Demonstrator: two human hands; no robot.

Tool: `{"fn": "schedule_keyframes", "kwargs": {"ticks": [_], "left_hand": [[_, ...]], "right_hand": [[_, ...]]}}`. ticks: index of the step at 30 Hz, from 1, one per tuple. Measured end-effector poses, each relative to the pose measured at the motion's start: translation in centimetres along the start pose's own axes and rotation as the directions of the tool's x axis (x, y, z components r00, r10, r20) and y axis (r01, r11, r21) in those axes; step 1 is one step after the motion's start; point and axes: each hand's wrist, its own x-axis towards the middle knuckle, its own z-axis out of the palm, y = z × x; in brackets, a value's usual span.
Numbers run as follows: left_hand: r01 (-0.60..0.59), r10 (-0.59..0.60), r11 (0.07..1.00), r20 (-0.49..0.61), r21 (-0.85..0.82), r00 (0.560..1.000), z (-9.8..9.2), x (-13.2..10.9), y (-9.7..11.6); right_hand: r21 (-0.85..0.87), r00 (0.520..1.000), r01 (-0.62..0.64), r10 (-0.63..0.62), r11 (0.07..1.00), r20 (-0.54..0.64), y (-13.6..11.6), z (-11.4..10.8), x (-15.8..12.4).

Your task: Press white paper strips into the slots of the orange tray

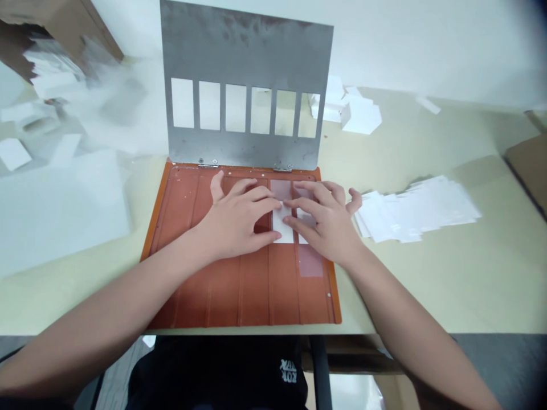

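Note:
An orange-brown board point(226, 290) with raised ridges lies on the table, and a grey metal plate point(243, 51) with a row of rectangular windows stands hinged at its back edge. On the board's right half, a white card point(282, 230) lies between two ridges. My left hand point(239, 219) touches its left side, fingers spread. My right hand point(327, 222) has its fingertips at the card's right side, fingers apart, and partly covers a second white card point(303, 218) in the neighbouring channel. A pinkish translucent strip point(311, 261) shows below that second card.
Right of the board lies a fanned pile of white cards point(419, 210). More white pieces point(361, 114) sit behind it. At left are a white sheet point(64, 205), scattered white pieces and a cardboard box point(81, 34). Another box point(530, 171) stands at far right.

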Motion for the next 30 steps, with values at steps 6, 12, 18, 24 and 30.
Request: {"fn": "schedule_keyframes", "kwargs": {"ticks": [6,12,18,24,30], "left_hand": [[-0.027,0.046,0.991,-0.142,0.134,0.989,0.3,-0.9,1.0],[-0.241,0.252,0.953,-0.040,0.186,0.967,0.5,-2.4,2.7],[-0.303,0.310,0.915,0.018,0.266,0.951,1.7,-3.8,4.0],[-0.294,0.290,0.914,0.056,0.281,0.955,2.1,-4.2,4.0],[-0.293,0.286,0.922,0.067,0.254,0.956,2.2,-4.2,3.8]], "right_hand": [[-0.036,1.000,0.011,-0.011,0.999,0.024,-0.1,-0.2,0.1],[-0.045,1.000,0.026,-0.026,0.999,0.014,0.0,-0.1,0.0],[-0.061,0.999,0.038,-0.038,0.997,0.005,0.2,0.0,0.0],[-0.056,0.999,0.038,-0.037,0.998,0.011,0.3,-0.1,-0.1],[-0.063,0.999,0.042,-0.041,0.997,0.020,0.3,-0.2,-0.1]]}}
